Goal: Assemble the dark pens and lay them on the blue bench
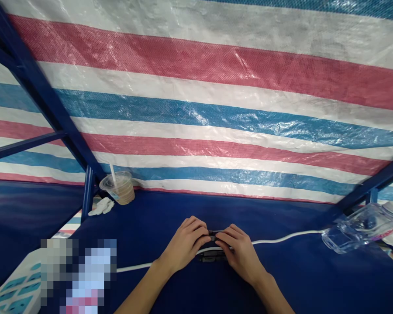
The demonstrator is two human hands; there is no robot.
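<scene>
Small black narrow piece (212, 238) sits low at centre, between two bare hands just above a dark blue tabletop (170, 205). At far left, a white power strip with teal sockets (18, 285) slants along the lower corner, beside a blurred-out rectangular patch (88, 279). Behind them, a dark blue metal frame (57, 113) rises against a sheet of red, white and blue striped woven plastic (196, 117), which spans the background. By the foot of the frame, a crumpled white cloth-like item (101, 206) lies near a clear plastic cup with a white straw (124, 192), part filled with a pale brown drink.

Toward the middle, the left hand (188, 242) has its thumb and fingers curled closed on the near end of the black piece. A thin white cable (284, 240) runs below it, and a second black oblong piece (212, 258) lies just beneath the cable. The right hand (237, 250) pinches the other end, fingers bent together; what the piece is cannot be told, as fingertips hide much of it. At far right is a clear plastic bottle with red lettering (363, 226).
</scene>
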